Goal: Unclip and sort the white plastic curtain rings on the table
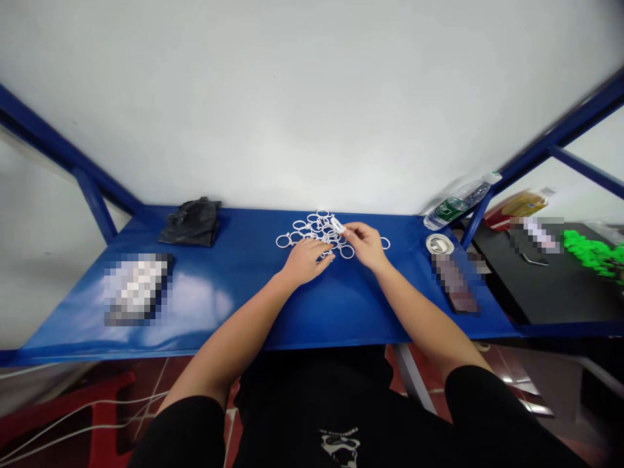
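Observation:
A heap of several white plastic rings (312,231) lies on the blue table (234,286) near the back wall. My left hand (306,260) rests palm down on the near edge of the heap, fingers curled onto the rings. My right hand (364,244) pinches a small white ring piece (337,225) just above the heap's right side. More rings lie to the right of that hand.
A black bag (191,222) lies at the back left, a blurred flat object (136,289) at the left. At the right stand a water bottle (458,201), a small metal tin (439,245) and a blurred object (455,279). Green parts (592,252) sit on the neighbouring black table.

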The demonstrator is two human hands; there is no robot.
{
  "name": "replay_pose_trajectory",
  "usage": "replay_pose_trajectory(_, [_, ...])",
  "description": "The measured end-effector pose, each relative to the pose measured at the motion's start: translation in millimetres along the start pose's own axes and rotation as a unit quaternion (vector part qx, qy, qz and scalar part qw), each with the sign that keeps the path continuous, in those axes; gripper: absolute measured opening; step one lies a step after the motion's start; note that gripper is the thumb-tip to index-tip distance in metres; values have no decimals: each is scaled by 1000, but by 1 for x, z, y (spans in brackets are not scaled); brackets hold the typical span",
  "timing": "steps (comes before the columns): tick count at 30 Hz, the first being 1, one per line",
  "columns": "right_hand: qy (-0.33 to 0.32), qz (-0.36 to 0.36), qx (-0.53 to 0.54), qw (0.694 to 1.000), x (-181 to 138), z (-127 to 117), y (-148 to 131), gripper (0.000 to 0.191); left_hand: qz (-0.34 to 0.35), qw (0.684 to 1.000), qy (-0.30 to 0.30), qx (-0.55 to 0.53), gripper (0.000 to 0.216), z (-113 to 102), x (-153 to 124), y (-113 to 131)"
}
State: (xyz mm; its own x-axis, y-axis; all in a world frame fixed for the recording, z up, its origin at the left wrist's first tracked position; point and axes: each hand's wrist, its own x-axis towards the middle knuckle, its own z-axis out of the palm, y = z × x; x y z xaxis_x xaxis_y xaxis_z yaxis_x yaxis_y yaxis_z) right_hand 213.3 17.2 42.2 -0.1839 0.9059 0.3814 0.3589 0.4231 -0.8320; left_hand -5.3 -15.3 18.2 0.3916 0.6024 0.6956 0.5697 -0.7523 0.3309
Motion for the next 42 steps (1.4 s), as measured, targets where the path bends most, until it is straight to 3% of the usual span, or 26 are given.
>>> replay_pose_trajectory(4, [-28, -9, 79, 996, -29, 17, -10, 31, -3, 1000, 9, -16, 22, -2, 1, 4])
replay_pose_trajectory(7, [-44, -12, 83, 995, -32, 14, -7, 28, -6, 1000, 11, -18, 21, -3, 2, 5])
replay_pose_trajectory(13, [-57, -33, 42, 997, -27, 1, 0, 22, -7, 1000, 14, -26, 18, 1, -1, 2])
replay_pose_trajectory(18, [-69, -69, 5, 995, -31, 6, -2, 20, -33, 999, 20, -10, 17, 2, -2, -2])
replay_pose_trajectory(25, [-76, -126, -27, 989, -33, 7, -3, 22, -4, 999, 18, -30, 17, -2, 1, 2])
replay_pose_trajectory(33, [-66, -165, -52, 983, -33, 9, -1, 22, -23, 999, 0, -46, 18, -2, 0, 5])
replay_pose_trajectory(42, [-74, -169, -93, 978, -33, 8, 3, 25, -16, 998, 2, -59, 16, 1, -1, 4])
